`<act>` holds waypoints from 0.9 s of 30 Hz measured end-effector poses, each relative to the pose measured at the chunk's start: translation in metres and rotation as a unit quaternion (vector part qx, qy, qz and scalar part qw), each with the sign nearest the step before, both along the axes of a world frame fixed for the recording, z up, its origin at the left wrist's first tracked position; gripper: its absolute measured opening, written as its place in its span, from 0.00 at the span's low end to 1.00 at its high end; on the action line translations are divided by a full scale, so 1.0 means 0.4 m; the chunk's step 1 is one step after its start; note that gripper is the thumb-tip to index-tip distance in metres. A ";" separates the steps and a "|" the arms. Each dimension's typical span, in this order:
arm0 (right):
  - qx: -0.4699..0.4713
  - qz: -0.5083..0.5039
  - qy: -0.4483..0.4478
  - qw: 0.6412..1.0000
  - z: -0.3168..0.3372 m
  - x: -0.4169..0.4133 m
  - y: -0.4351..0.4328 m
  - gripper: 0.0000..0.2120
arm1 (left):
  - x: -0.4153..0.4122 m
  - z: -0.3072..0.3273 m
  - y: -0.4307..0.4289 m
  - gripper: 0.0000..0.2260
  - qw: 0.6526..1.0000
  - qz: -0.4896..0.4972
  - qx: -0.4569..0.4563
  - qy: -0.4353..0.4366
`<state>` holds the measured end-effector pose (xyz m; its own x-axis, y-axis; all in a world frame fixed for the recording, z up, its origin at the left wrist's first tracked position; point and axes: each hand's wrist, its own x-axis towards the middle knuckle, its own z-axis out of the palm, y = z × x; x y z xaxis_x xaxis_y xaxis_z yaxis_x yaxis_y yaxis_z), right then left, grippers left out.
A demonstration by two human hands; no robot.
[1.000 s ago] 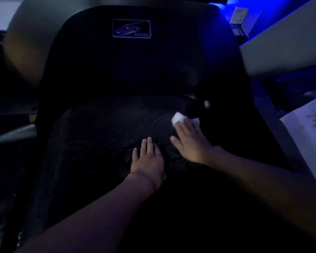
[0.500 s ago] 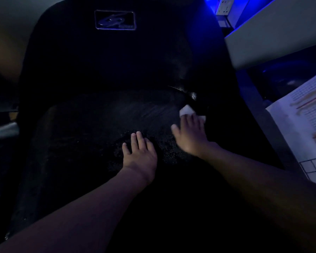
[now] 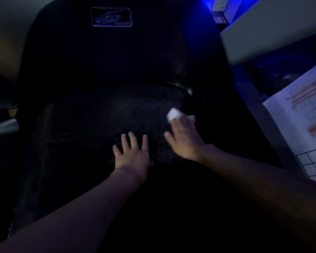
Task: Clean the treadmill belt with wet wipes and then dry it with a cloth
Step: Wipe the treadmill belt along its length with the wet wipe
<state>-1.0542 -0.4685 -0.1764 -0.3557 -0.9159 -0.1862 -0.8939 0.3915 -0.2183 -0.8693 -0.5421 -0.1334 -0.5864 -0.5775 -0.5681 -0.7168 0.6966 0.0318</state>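
Observation:
The black treadmill belt [image 3: 91,125] fills the dark middle of the view, with faint wipe streaks and pale specks on it. My right hand [image 3: 183,138] presses a white wet wipe [image 3: 173,114] flat against the belt near its right side, fingers straight over the wipe. My left hand [image 3: 133,154] rests palm down on the belt just left of it, fingers spread, holding nothing. The black motor cover [image 3: 109,52] with a silver logo badge [image 3: 111,17] rises beyond the belt.
A printed paper sheet [image 3: 306,125] with tables lies at the right edge. A pale slanted panel [image 3: 274,28] and a wall socket [image 3: 219,4] in blue light sit at the upper right. A grey side rail [image 3: 2,126] shows at the left.
My right hand slid the wipe to the right along the belt, then back slightly left. My left hand stayed planted on the belt. The camera shifted slightly.

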 end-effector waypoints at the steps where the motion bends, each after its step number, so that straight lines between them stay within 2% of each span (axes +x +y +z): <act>1: 0.003 0.076 -0.002 0.997 -0.008 0.023 0.002 0.35 | 0.002 0.001 -0.005 0.40 1.000 0.012 0.013 0.012; 3: 0.026 0.153 -0.040 0.987 -0.008 0.024 0.011 0.33 | 0.018 0.000 -0.020 0.44 0.999 0.019 0.031 0.028; 6: 0.026 0.025 -0.028 0.999 -0.011 -0.016 -0.018 0.33 | 0.042 0.002 -0.037 0.49 0.998 0.013 0.049 0.038; 7: 0.042 0.019 -0.011 0.999 -0.010 -0.001 -0.023 0.33 | 0.042 0.004 -0.036 0.50 0.998 0.016 0.049 0.037; 11: 0.028 0.210 -0.031 0.977 0.006 0.044 0.007 0.33 | 0.044 0.017 -0.019 0.48 0.996 0.079 0.033 -0.016; 12: 0.005 0.194 -0.040 0.980 0.006 0.019 0.001 0.32 | 0.049 0.017 -0.016 0.48 0.995 0.089 0.041 -0.017; 13: -0.011 0.126 -0.047 0.991 0.004 -0.002 -0.013 0.31 | 0.054 0.014 -0.014 0.48 0.995 0.091 0.047 -0.013; 15: 0.011 0.017 -0.018 1.000 -0.001 0.007 -0.039 0.33 | 0.061 0.010 -0.019 0.51 0.995 0.091 0.048 -0.003; 17: 0.010 0.077 -0.006 0.997 -0.008 0.064 -0.043 0.36 | 0.063 0.012 -0.026 0.53 0.994 0.095 0.053 -0.006; 20: 0.003 0.170 -0.043 0.985 -0.009 0.052 -0.021 0.30 | 0.074 0.021 -0.042 0.54 0.994 0.088 0.067 -0.005; 22: -0.027 0.088 -0.033 0.995 -0.018 0.012 -0.047 0.30 | 0.086 0.022 -0.048 0.54 0.995 0.077 0.068 0.000; 24: 0.000 0.009 0.009 1.000 -0.016 0.040 -0.069 0.34 | 0.100 0.019 -0.051 0.54 0.995 0.077 0.059 0.005; 27: 0.014 0.165 0.019 0.986 -0.023 0.115 -0.055 0.34 | 0.120 0.020 -0.053 0.56 0.996 0.081 0.025 0.002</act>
